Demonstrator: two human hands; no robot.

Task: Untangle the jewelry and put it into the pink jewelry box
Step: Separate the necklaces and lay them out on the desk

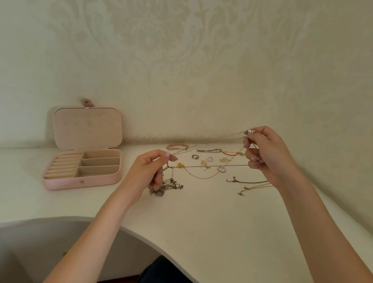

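While both hands pinch it, chain (pixel 210 166) taut — table (pixel 194 223) edge near.

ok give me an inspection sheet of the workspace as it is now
surface: white desk with a curved front edge
job's things: pink box open at left, its compartments look empty; thin chain stretched between both hands; tangled pile under the left hand; rings, bracelets and necklaces spread toward the wall
clutter: nothing seen
grippers: left hand pinches one end of the chain, right hand pinches the other, raised higher
cables: nothing seen
surroundings: patterned cream wall; dark floor below the desk
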